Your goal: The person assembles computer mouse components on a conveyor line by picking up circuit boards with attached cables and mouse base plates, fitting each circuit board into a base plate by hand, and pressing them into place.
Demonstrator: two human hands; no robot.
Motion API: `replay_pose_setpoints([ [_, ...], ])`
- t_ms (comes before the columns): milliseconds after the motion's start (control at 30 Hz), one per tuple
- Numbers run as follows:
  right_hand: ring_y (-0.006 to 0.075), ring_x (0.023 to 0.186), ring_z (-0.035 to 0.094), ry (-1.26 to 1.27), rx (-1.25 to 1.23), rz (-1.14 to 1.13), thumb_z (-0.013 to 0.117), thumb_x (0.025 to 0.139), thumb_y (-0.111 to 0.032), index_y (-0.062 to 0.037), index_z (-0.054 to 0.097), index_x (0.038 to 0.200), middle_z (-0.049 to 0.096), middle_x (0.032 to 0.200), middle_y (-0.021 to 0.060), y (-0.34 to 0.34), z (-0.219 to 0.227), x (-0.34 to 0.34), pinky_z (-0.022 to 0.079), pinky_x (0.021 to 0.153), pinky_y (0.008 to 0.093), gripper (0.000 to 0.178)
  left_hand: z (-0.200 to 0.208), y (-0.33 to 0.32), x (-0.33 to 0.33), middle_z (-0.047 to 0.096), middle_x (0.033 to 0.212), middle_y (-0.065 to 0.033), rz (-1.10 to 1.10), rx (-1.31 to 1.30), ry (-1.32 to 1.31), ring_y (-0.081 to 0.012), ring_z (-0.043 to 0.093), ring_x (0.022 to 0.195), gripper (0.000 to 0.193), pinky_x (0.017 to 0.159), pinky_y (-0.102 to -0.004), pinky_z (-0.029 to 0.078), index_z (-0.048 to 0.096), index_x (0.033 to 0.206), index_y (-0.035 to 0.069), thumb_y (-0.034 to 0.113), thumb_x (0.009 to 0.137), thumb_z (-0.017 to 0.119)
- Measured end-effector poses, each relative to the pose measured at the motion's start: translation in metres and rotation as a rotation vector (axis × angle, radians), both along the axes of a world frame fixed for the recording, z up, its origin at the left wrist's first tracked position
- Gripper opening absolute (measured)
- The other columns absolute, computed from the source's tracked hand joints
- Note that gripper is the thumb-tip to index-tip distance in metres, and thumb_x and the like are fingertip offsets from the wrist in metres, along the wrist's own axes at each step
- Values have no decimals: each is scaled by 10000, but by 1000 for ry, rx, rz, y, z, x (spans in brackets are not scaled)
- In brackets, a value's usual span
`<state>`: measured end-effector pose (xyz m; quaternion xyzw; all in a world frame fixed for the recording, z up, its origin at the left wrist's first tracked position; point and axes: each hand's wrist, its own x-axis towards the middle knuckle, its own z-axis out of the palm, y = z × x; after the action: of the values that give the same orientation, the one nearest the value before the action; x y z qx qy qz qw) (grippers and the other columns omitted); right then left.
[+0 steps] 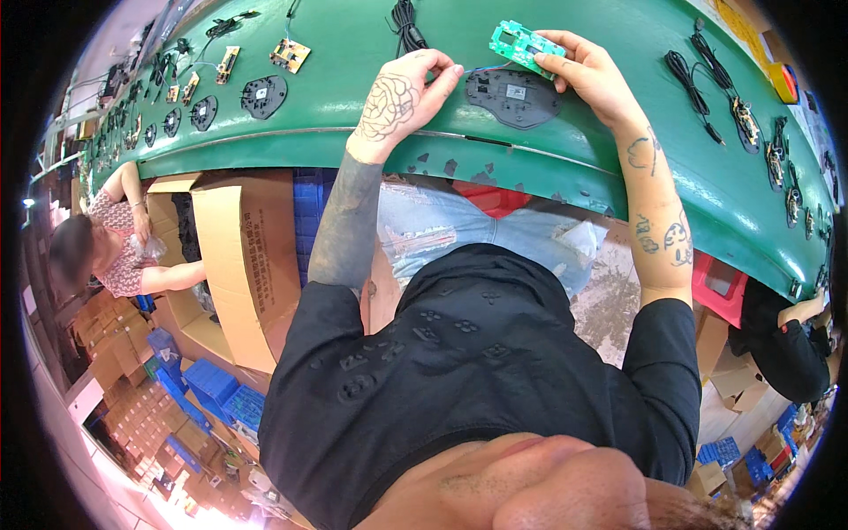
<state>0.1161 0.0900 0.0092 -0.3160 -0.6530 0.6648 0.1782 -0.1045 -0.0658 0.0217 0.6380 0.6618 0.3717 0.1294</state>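
Right hand: our right hand (587, 71) is closed, thumb and fingers pinching the green circuit board (517, 41) by its right end.
Left hand: our left hand (402, 97) has thumb and forefinger pressed together, seemingly on the thin wires (488, 68) that run across toward the board.
Board to plate: the board is just beyond the black base plate (496, 104), its long axis slanting from far left to near right; the plate lies between our two hands, its long axis left to right, with the right fingertips nearer.
Coil: a black cable (407, 28) lies beyond our left fingers.
Green work surface: the surface (340, 102) is glossy, its near lip scuffed; a tan circuit board (289, 56) and more plates lie leftward, coiled cables (685, 78) rightward.
Room: we see a cardboard box (252, 265) and blue crates (212, 389) at left, with a co-worker (119, 234) behind the box and another's black sleeve (799, 362) at far right.
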Motion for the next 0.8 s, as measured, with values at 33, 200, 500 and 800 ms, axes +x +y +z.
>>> replay_pose_setpoints([
  [33,41,677,463,-22,24,-23,676,924,-205,-10,584,1299,632,1014,-13,0,-2,-1,406,639,178,432,-2,1,0,645,757,-72,3,-1,-5,-129,564,602,209,576,-279,472,677,933,17,223,908,692],
  [200,36,644,453,-72,87,-55,726,889,-259,-13,600,1281,635,945,-14,0,0,-2,395,600,180,481,-4,7,1,626,723,-79,-48,-108,61,-189,581,583,232,573,-315,478,671,877,23,252,874,708],
  [500,72,649,535,-311,375,-227,796,804,-384,-63,667,1220,630,773,-2,-4,-1,-6,444,589,227,541,-7,11,4,586,799,-56,-25,-122,288,-224,619,756,217,683,-348,503,653,835,86,295,863,705],
  [800,67,682,561,-474,582,-236,790,814,-377,-107,685,1202,647,775,1,-9,16,-7,471,616,248,485,-8,26,5,563,911,-82,-295,-41,148,-232,609,789,174,709,-339,501,671,1048,96,133,881,638],
])
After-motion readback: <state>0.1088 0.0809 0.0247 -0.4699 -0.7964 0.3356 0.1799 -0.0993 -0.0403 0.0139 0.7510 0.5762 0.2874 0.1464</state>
